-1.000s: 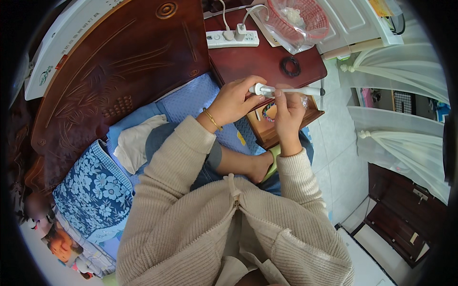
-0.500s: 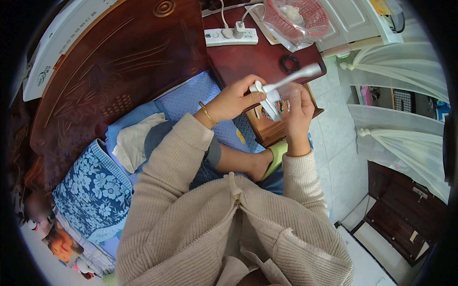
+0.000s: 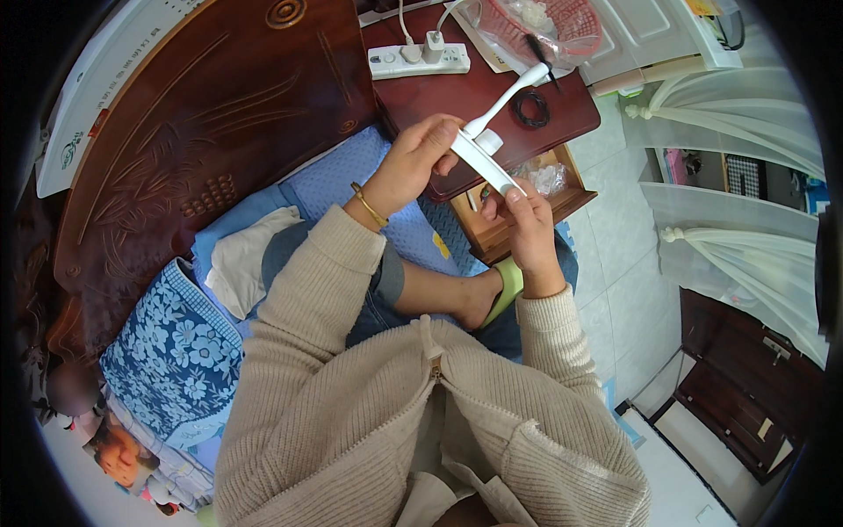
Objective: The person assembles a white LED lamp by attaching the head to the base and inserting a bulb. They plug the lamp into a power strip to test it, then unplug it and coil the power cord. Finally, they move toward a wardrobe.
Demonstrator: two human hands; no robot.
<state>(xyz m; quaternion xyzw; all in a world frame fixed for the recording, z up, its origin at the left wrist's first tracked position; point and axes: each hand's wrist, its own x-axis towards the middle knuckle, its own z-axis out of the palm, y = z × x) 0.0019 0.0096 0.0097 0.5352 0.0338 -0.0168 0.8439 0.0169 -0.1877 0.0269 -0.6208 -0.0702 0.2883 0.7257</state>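
The left hand (image 3: 414,162) is closed around the upper part of a white electric toothbrush handle (image 3: 485,161), fingers wrapped over it from the left and the thumb lying along its side; the right hand (image 3: 525,220) pinches the lower end of the same handle between thumb and fingertips, so both hands grip one thing between them. The handle slants down to the right from the left grip to the right grip; just above the left hand's hold a white brush head (image 3: 507,92) on a slim neck angles up and to the right, away from both hands, its tip over the dark red nightstand (image 3: 457,97). A small round white part sits beside the handle, right where the neck meets it, though I cannot tell whether it is joined.

Beyond the brush tip, well apart from the grip, a pink basket (image 3: 562,22) lies in a clear bag; a black hair tie (image 3: 531,108) lies on the nightstand just right of the neck; a white power strip (image 3: 419,60) with plugs sits above the left hand. Directly under the right hand's grip an open wooden drawer (image 3: 518,206) holds clear wrappers. A gold bangle (image 3: 370,205) circles the left wrist; both arms wear beige knitted sleeves (image 3: 307,299). Left of the grip stands a carved wooden headboard (image 3: 193,132); below it a blue flowered pillow (image 3: 171,347).
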